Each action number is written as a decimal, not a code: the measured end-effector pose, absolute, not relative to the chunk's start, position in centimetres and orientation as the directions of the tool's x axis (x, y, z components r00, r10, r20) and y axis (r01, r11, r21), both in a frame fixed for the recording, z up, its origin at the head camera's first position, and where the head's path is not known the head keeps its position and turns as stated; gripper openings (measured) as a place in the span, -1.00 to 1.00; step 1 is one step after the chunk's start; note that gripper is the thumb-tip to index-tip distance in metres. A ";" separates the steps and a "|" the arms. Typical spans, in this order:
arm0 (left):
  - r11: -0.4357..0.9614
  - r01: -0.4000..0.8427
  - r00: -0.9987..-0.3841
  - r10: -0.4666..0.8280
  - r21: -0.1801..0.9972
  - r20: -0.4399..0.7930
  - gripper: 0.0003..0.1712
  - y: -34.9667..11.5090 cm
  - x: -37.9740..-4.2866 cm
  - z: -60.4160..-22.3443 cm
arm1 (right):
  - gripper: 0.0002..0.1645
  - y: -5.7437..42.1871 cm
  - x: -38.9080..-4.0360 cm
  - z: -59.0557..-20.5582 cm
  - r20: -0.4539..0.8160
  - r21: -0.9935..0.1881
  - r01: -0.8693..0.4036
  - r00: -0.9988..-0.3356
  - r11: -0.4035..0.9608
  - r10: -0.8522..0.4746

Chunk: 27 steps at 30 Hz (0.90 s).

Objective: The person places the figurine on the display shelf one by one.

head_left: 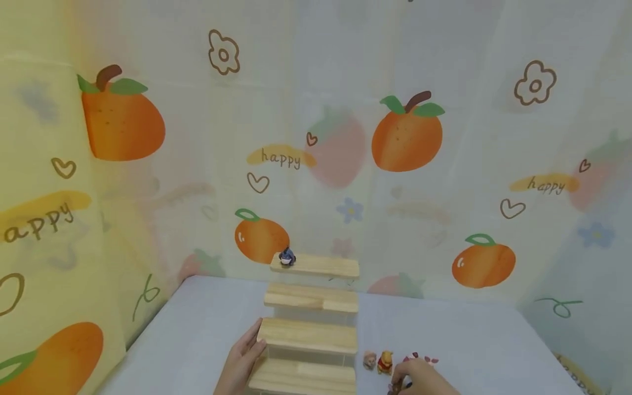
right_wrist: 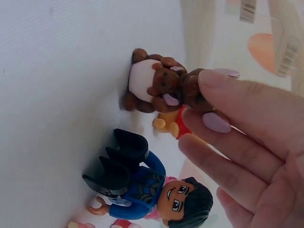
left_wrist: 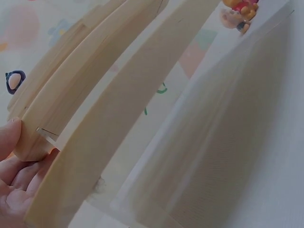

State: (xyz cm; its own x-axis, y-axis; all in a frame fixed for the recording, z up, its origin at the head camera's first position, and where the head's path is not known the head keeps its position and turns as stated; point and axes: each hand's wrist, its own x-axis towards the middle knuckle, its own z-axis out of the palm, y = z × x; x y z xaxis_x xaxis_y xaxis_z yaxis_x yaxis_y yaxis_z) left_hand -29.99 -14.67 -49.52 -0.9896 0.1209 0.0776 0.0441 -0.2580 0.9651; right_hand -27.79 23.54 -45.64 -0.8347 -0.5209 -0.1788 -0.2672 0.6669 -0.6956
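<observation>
My left hand (head_left: 241, 359) holds the left end of a board on a tiered wooden shelf (head_left: 312, 333). In the left wrist view its thumb (left_wrist: 8, 137) lies against the board end, with the fingers curled below. My right hand (head_left: 422, 378) pinches a brown animal figurine (right_wrist: 166, 80) by its head, between thumb and fingers. The figurine has a white belly and pinkish ears, with a smaller brown animal on its front; its feet are right at the white surface. Beside it stands a toy figure (right_wrist: 142, 187) with black hair and blue clothes.
A blue donkey figurine (head_left: 287, 257) sits on the top board's left end. Right of the shelf stand a yellow bear figurine (head_left: 385, 362) in red and a small pinkish figurine (head_left: 369, 360). Behind rises a fruit-printed cloth wall (head_left: 321, 71).
</observation>
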 end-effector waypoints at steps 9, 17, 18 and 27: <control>-0.301 0.053 -0.984 0.146 0.952 0.101 -0.25 -14.6 -29.9 -49.4 | -0.88 23.9 -27.8 -46.0 -0.031 -0.737 -0.347 -0.840 0.580 -0.542; -0.352 0.012 -0.985 0.155 0.936 0.071 -0.24 -14.2 -30.0 -49.1 | -0.82 23.8 -27.7 -45.5 0.134 -0.773 -0.392 -0.869 0.498 -0.477; -0.356 0.008 -0.985 0.156 0.934 0.068 -0.24 -14.1 -30.1 -49.1 | -0.81 23.8 -27.6 -45.5 0.140 -0.794 -0.375 -0.878 0.478 -0.457; -0.337 -0.013 -0.985 0.165 0.941 0.046 -0.19 -14.9 -29.7 -49.0 | -0.72 22.2 -27.6 -44.6 0.055 -0.948 -0.106 -0.983 0.299 -0.175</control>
State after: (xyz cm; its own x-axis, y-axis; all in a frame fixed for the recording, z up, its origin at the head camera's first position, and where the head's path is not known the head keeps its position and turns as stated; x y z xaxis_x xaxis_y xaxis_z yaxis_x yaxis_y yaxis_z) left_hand -29.71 -14.88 -49.00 -0.9852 0.1652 0.0456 -0.0129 -0.3369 0.9414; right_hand -27.58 22.20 -44.62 -0.9831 -0.1748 0.0545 -0.1058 0.2993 -0.9483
